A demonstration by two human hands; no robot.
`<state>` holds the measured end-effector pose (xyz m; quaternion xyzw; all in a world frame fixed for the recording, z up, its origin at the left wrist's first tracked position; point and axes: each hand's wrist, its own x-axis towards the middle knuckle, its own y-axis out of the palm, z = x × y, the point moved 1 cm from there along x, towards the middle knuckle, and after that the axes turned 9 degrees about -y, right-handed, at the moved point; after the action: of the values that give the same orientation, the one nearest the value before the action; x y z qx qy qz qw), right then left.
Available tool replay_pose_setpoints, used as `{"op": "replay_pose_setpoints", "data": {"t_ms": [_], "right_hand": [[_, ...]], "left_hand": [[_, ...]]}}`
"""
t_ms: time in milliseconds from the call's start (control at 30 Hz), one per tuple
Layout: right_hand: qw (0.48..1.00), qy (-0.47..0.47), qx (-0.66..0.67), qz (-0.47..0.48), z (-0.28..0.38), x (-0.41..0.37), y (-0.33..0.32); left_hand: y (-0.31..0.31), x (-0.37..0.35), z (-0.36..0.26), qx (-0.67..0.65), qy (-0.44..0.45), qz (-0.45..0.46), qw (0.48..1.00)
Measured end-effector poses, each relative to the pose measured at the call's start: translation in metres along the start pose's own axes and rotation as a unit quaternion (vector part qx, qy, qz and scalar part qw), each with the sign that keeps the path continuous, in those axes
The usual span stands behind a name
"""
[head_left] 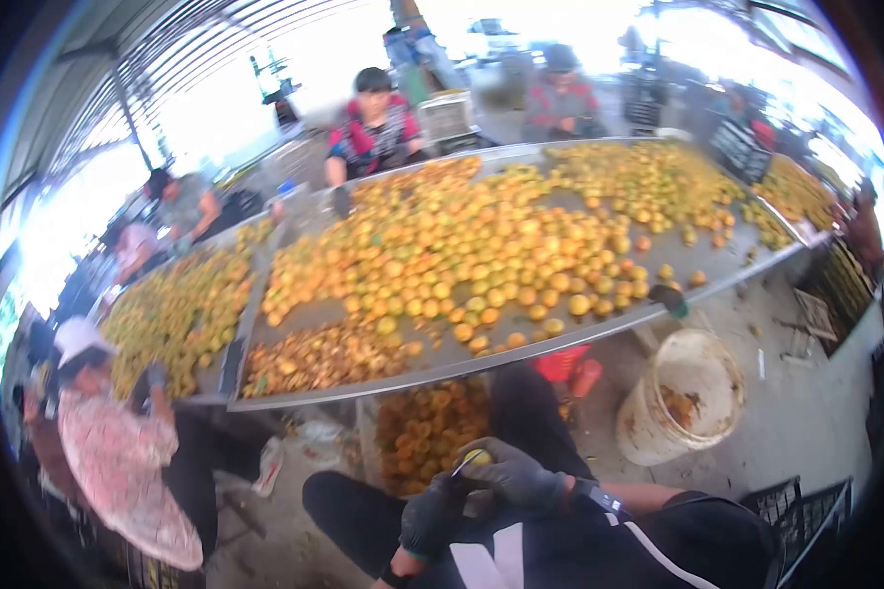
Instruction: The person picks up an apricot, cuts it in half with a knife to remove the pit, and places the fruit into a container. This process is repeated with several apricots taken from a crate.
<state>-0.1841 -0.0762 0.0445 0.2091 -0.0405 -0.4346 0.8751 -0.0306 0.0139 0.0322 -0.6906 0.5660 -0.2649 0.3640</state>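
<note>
Both of my hands wear dark gloves and meet low in the view, above my lap. My right hand (523, 475) is closed round a small yellow-green fruit (478, 457). In my left hand (432, 517) is a thin tool (465, 463), perhaps a knife, whose tip touches the fruit. Just beyond them, under the table edge, a crate of orange-brown fruit pieces (427, 432) stands on the floor. Many yellow-orange fruits (442, 245) cover the metal table (309, 312), with a heap of peeled or cut pieces (329, 358) near its front left.
A dirty white bucket (643, 422) stands on the floor to the right. Black crates (801, 515) are at the lower right. A person in a pink top (118, 452) sits at the left; other people work across the table. A dark item (669, 299) lies on the table's front edge.
</note>
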Motion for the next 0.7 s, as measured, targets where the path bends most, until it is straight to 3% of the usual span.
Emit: {"op": "replay_pose_setpoints", "data": {"t_ms": [33, 67, 133, 200, 267, 567, 700], "right_hand": [[1.0, -0.001, 0.007, 0.001, -0.002, 0.0, 0.001], [1.0, 0.002, 0.014, 0.005, -0.005, 0.0, 0.002], [1.0, -0.017, -0.006, -0.01, -0.009, -0.002, 0.001], [1.0, -0.007, -0.009, -0.013, -0.005, -0.003, 0.002], [1.0, -0.005, -0.018, -0.017, -0.008, -0.002, 0.002], [0.999, 0.029, 0.003, -0.02, -0.01, 0.003, 0.011], [0.998, 0.038, -0.045, -0.02, -0.013, 0.01, 0.012]], "left_hand": [[0.004, 0.001, 0.007, -0.007, 0.071, -0.023, 0.997], [0.002, 0.003, 0.004, -0.012, 0.087, -0.012, 0.996], [-0.004, -0.001, -0.002, -0.03, 0.005, 0.027, 0.999], [-0.002, 0.0, 0.0, -0.007, 0.021, 0.032, 0.999], [0.002, -0.001, 0.003, 0.008, -0.029, 0.025, 0.999], [0.008, 0.001, 0.019, -0.031, 0.028, -0.024, 0.999], [-0.005, 0.0, 0.013, -0.101, -0.008, -0.024, 0.995]]}}
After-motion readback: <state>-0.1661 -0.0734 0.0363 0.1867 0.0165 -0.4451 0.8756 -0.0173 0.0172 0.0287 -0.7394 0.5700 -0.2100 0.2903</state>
